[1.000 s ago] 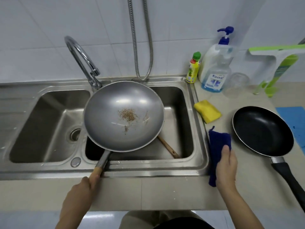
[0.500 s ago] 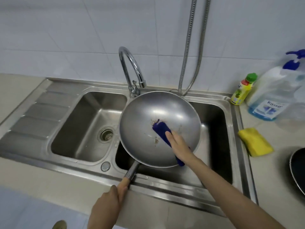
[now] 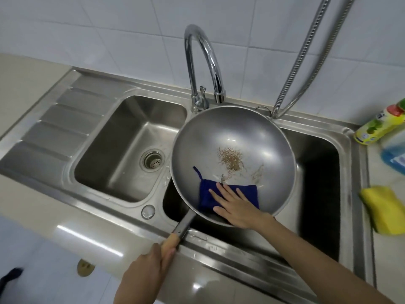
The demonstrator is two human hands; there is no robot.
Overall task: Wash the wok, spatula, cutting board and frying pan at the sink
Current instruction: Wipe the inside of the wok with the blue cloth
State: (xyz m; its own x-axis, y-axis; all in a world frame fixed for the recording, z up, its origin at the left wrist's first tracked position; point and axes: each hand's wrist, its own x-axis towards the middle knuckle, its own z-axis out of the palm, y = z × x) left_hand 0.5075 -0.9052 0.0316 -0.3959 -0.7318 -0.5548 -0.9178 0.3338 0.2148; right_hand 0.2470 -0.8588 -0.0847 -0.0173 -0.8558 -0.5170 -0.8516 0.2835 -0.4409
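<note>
A steel wok [image 3: 252,137] sits tilted over the right basin of the double sink [image 3: 131,207], with brown food residue [image 3: 231,159] stuck near its middle. My left hand [image 3: 146,273] grips the wok's wooden handle [image 3: 169,241] at the sink's front edge. A blue dishcloth [image 3: 206,197] lies on the wok's near inner wall, and my right hand [image 3: 235,205] presses it flat with straight, spread fingers. The spatula, cutting board and frying pan are out of view.
A curved chrome tap [image 3: 202,62] arches over the wok's far rim, beside a hanging metal hose [image 3: 306,53]. The left basin has a drain strainer [image 3: 153,161]. On the right counter lie a yellow sponge [image 3: 385,208], a yellow bottle [image 3: 381,125] and a blue soap bottle [image 3: 394,154].
My right hand took the blue cloth from the counter into the wok and slid it from the middle down to the near wall, uncovering the residue. The view shifted left and closer.
</note>
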